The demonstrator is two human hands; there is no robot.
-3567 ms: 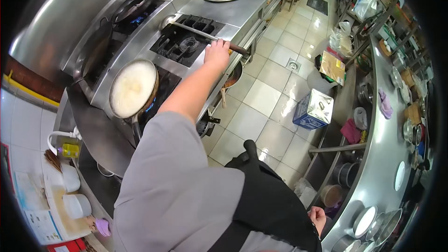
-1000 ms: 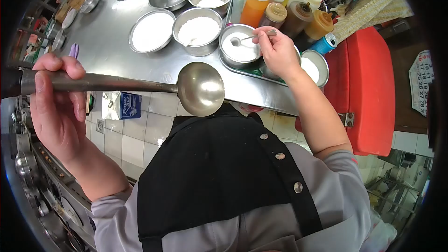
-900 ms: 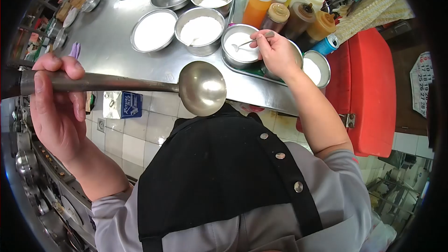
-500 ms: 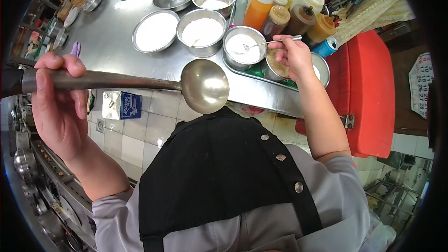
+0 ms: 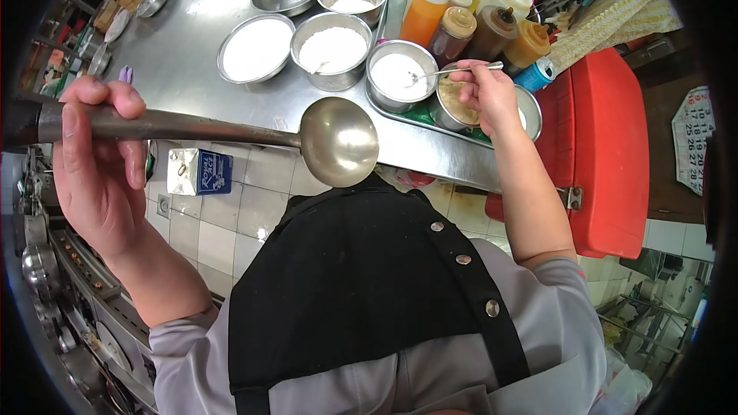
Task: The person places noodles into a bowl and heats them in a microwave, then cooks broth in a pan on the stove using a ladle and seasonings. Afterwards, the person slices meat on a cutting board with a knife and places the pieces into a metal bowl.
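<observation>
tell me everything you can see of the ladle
The ladle looks metal, with a round, shiny bowl, a long, duller shaft and a dark grip. The left hand holds the shaft beside that grip. It lies crosswise in view, bowl rightward, overlapping the counter's edge; nothing else visibly touches it.

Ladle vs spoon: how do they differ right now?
Size: the ladle looks far bigger than the spoon.
Handle: the ladle's ends in a dark grip; the spoon's looks plain metal.
Place: the left hand holds the ladle; the right hand holds the spoon, its tip inside a metal bowl's rim.
Both look metallic.
</observation>
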